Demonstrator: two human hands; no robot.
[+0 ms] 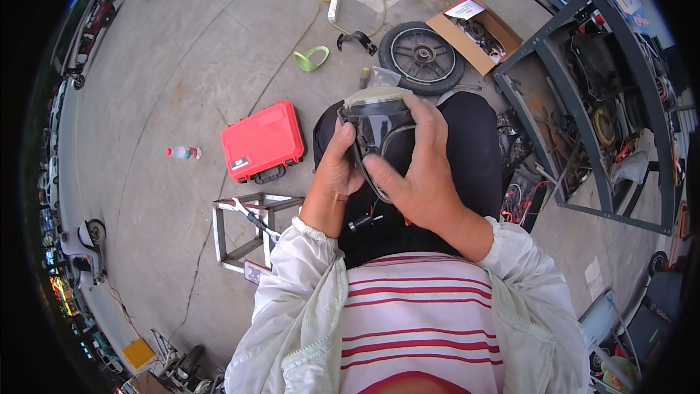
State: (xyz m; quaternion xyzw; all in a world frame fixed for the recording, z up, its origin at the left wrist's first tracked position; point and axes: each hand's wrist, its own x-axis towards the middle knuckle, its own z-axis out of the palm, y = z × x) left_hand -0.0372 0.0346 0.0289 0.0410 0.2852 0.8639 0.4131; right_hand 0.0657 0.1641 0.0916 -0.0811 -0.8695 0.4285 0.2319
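Observation:
Over my lap I hold a headlight with a black housing and a clear, yellowish lens on its far side. My left hand is closed around its left edge, the thumb up along the rim. My right hand grips it from the right: the fingers reach up to the lens and the thumb lies across the near part of the housing. Below the housing, thin wires and a small black cylindrical plug show against my dark trousers. My palms hide part of the headlight.
A red hard case lies on the concrete floor to my left, near a metal stool frame with a wrench on it. Ahead are a wheel, a green ring-shaped part and an open cardboard box. A grey metal rack stands right.

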